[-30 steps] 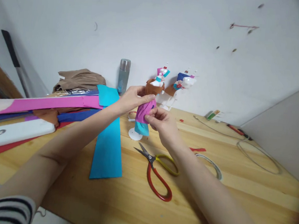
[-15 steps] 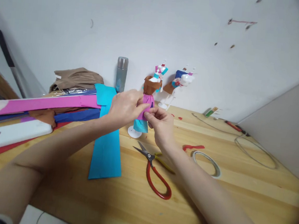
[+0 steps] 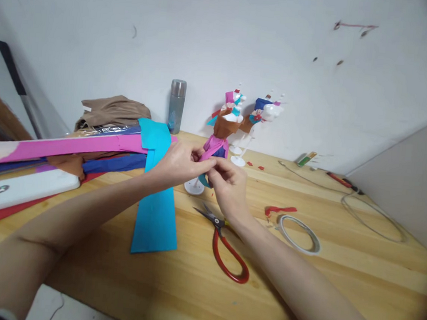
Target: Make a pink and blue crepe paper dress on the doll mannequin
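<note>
Between my hands stands a small figure wrapped in coloured crepe paper, with a brown paper upper part (image 3: 226, 126) and pink crepe paper (image 3: 215, 144) around its middle. A dark blue patch shows beside the pink. My left hand (image 3: 183, 161) is closed on the pink paper from the left. Thumb and fingers of my right hand (image 3: 230, 184) are pinched together against it at the lower edge, touching the left fingertips. A bit of teal paper (image 3: 203, 180) peeks out under the hands. The white round base (image 3: 194, 187) shows below, and the fingers hide the figure's lower part.
Red-handled scissors (image 3: 231, 261) lie near my right forearm, beside a tape roll (image 3: 299, 235) and a red scrap (image 3: 280, 209). A blue paper strip (image 3: 155, 224) lies left. Behind stand a flask (image 3: 177, 106) and other decorated figures (image 3: 266, 110). A cable (image 3: 364, 225) curls at right.
The figure now leans to the right, with its upper part shifted that way. My hands have drawn together lower on the pink paper, covering most of the teal paper.
</note>
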Demonstrator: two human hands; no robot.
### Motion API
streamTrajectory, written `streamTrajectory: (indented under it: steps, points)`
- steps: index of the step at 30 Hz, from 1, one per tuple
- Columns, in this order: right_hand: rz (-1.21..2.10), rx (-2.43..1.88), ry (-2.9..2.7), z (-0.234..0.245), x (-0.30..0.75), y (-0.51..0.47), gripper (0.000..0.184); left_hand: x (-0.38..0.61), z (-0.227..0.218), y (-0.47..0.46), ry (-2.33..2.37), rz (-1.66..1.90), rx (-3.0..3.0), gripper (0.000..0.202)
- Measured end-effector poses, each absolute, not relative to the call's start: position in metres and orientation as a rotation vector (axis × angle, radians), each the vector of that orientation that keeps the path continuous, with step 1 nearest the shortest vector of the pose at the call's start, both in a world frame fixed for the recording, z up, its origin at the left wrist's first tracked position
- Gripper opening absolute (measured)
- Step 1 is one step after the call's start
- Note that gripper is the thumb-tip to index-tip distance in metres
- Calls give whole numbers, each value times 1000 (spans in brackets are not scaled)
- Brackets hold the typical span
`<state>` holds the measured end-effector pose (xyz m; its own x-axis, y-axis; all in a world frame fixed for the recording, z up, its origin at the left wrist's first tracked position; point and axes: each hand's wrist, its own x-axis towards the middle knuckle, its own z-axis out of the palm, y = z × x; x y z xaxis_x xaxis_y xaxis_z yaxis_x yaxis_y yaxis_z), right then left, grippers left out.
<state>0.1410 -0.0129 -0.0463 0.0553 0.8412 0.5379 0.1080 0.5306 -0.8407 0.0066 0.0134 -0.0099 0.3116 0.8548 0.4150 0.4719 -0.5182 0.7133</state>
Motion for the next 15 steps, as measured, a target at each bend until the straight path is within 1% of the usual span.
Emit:
streamTrajectory:
  steps: [3,6,11,15]
  points:
    - [766,-871,-1374,-49,141,-11,11,6,-8,13,1168,1052,2145,16]
    - [784,-909,-1297,-50,141,-9,14,4,-7,15,1185,1058,2230,15]
    - [691,-1005,-1276,-49,143,-6,22,1,-8,19,1126,1063,2270,18]
    - [597,-1084,-1339,-49,145,-6,21,1,-9,22,1114,1080,2243,18]
